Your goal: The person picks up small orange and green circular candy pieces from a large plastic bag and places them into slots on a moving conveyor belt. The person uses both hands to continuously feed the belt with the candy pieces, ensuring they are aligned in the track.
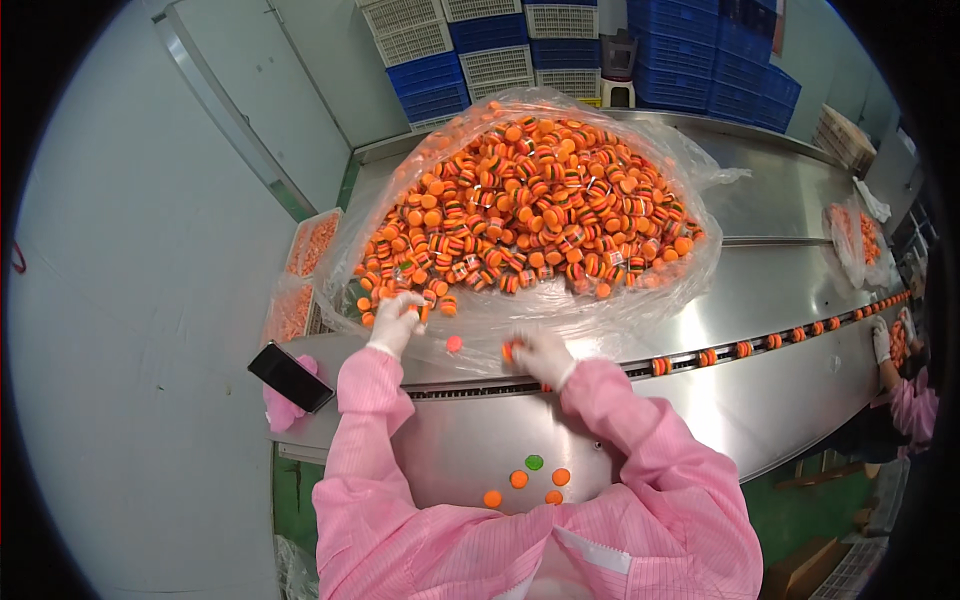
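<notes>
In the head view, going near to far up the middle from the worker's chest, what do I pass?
Loose coloured discs on the steel table → slotted track → gloved right hand → clear bag heaped with orange burger-shaped pieces → stacked blue and white crates.
</notes>
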Tool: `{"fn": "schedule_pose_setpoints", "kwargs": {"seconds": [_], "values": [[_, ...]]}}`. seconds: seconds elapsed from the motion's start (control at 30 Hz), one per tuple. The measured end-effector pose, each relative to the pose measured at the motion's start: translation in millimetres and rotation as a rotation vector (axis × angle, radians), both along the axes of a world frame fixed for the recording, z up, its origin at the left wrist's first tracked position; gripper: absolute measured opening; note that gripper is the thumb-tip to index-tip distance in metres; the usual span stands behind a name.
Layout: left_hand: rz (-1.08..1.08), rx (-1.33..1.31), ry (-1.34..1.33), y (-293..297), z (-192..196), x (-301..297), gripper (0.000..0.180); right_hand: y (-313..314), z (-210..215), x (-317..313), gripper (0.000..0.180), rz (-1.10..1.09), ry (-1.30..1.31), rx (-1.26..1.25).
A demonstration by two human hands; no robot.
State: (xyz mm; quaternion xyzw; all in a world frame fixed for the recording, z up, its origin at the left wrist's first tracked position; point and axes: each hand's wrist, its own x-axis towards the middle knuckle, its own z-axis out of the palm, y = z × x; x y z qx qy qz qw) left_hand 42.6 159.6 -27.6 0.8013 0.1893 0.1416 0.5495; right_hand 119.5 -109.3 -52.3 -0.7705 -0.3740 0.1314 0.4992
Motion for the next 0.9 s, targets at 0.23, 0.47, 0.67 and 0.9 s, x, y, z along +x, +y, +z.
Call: {"fn": "schedule_pose_setpoints", "kwargs": {"seconds": [0.23, 0.47, 0.67, 0.9], "values": [[-0.115, 0.058, 0.569, -82, -13, -54, 0.013, -25, -4, -16, 0.019, -0.041, -0.200, -0.708], [-0.081, 0.611, 0.133, -53, -21, -28, 0.021, 92, 5, 40, 0.032, 0.261, -0.729, -0.251], [0.331, 0.997, 0.085, 31, -31, 15, 0.028, 144, 0, 60, 0.036, 0.381, -0.722, -0.468], [0.175, 0.937, 0.165, 19, -47, 22, 0.029, 94, 4, 50, 0.024, 0.258, -0.407, -0.350]]}}
